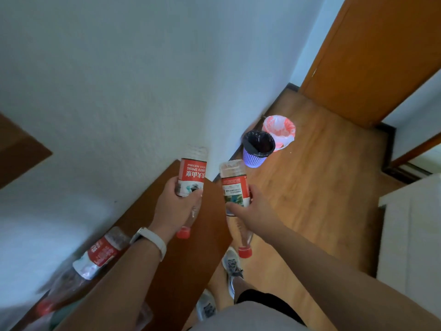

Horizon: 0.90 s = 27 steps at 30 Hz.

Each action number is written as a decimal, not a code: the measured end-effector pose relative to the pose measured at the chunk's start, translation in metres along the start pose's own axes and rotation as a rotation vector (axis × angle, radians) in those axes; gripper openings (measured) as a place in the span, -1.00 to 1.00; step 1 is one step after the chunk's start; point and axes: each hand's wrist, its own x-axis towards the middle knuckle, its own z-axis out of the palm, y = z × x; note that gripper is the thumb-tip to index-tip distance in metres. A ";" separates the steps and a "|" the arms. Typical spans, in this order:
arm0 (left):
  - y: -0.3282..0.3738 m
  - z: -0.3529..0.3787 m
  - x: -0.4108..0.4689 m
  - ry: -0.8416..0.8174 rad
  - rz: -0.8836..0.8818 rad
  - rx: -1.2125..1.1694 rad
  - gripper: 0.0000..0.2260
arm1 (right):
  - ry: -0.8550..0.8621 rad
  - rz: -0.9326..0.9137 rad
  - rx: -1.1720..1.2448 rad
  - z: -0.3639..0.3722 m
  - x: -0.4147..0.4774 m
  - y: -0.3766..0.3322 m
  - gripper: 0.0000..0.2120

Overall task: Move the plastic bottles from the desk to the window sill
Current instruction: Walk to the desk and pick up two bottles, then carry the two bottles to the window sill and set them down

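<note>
My left hand [177,206] grips a clear plastic bottle [192,174] with a red label, held above the brown desk [167,271] with its red cap pointing back toward me. My right hand [253,209] grips a second red-labelled bottle [233,187] the same way, out over the wooden floor past the desk's edge. A third bottle [100,253] lies on the desk at the lower left, blurred, beside more blurred bottles near the frame's corner. No window sill is in view.
A white wall [119,80] runs along the desk's far side. Two small bins stand on the floor by the wall: a purple one with a black liner [256,149] and one with a pink bag [279,127]. An orange wooden door [370,56] is beyond; white furniture [410,223] is at right.
</note>
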 end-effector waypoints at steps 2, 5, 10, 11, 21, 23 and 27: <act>0.007 0.009 -0.007 -0.044 0.034 0.000 -0.52 | 0.041 -0.006 0.049 -0.010 -0.011 0.003 -0.51; 0.020 0.023 -0.018 -0.118 0.062 -0.033 -0.58 | 0.107 -0.024 0.132 -0.029 -0.030 0.008 -0.56; 0.040 0.049 -0.038 -0.255 0.113 -0.029 -0.59 | 0.248 -0.013 0.243 -0.060 -0.060 0.017 -0.54; 0.044 0.054 -0.042 -0.281 0.124 -0.029 -0.60 | 0.266 -0.006 0.249 -0.067 -0.066 0.020 -0.54; 0.081 0.123 -0.093 -0.478 0.203 -0.023 -0.61 | 0.529 0.054 0.313 -0.141 -0.144 0.069 -0.69; 0.087 0.144 -0.112 -0.527 0.224 0.001 -0.64 | 0.578 0.065 0.353 -0.158 -0.171 0.086 -0.69; 0.099 0.190 -0.163 -0.632 0.281 0.065 -0.75 | 0.667 0.092 0.420 -0.189 -0.229 0.124 -0.65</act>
